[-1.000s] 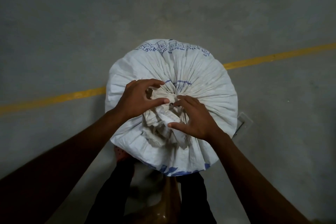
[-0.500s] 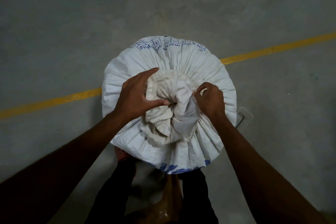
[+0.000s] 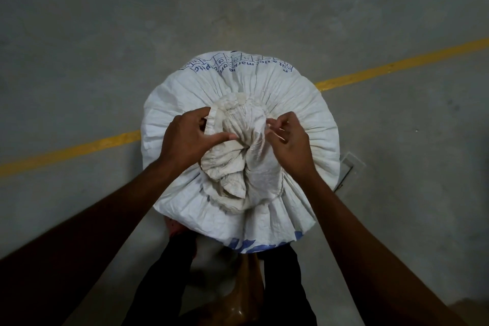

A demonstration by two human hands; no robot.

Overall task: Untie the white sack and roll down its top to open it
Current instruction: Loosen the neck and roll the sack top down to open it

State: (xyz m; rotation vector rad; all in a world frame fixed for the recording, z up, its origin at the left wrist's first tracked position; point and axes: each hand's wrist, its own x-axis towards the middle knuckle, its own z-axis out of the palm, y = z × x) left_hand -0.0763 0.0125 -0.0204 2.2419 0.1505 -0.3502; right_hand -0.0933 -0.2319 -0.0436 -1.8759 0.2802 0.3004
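A full white woven sack with blue print stands upright on the floor, seen from above. Its gathered top is a crumpled, dirty-white bunch in the middle. My left hand grips the left side of that bunch, thumb pressed across the folds. My right hand is at the bunch's right side, fingertips pinching what looks like a thin tie string at the neck. The knot itself is hidden in the folds.
Grey concrete floor all around, crossed by a yellow painted line that runs behind the sack. My dark-trousered legs and feet stand right against the sack's near side. A small flat plate lies beside the sack's right edge.
The gathered top has been pulled up and loosened into a bigger bunch. My right hand moved from the bunch's near side to its right side and now pinches there; my left hand keeps its grip.
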